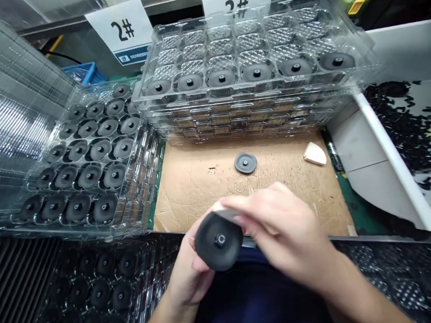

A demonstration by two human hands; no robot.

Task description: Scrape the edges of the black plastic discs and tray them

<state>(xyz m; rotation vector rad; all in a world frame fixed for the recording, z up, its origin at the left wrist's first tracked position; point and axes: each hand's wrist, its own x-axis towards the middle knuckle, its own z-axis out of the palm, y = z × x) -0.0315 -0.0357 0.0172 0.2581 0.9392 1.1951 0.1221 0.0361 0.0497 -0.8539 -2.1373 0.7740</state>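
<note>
Desk (pixel 360 216) crowded with clear plastic trays (pixel 73 231)

Along the left of the frame, the trays are stacked and loaded with rows of black discs (pixel 105 208), each with a small central stud. Beyond them at the upper left sit a blue crate (pixel 82 73) and a white "2#" sign (pixel 123 31). More filled trays (pixel 100 291) lie darker along the bottom left. Low in the centre, the left hand (pixel 190 269) cups a black disc (pixel 218 242) from behind, its fingers closed around the back, with the stud facing the camera. The right hand (pixel 279 224), blurred by motion, reaches in from the lower right, its fingers curved across the disc's upper edge. A pale strip (pixel 221 210) shows there, but what it is and whether those fingers grip it cannot be told.

Above the hands, a cardboard sheet (pixel 195 194) carries a single loose disc (pixel 245 162) and, further right, a white wedge (pixel 315 154). A second tray stack (pixel 255 105) rises behind it, with discs along its front row. At the far right, a white bin (pixel 394 158) holds scattered black pieces (pixel 403 136).

The step in hand appears to be working on this one disc at its upper edge; the next move calls for a steady two-handed hold.
</note>
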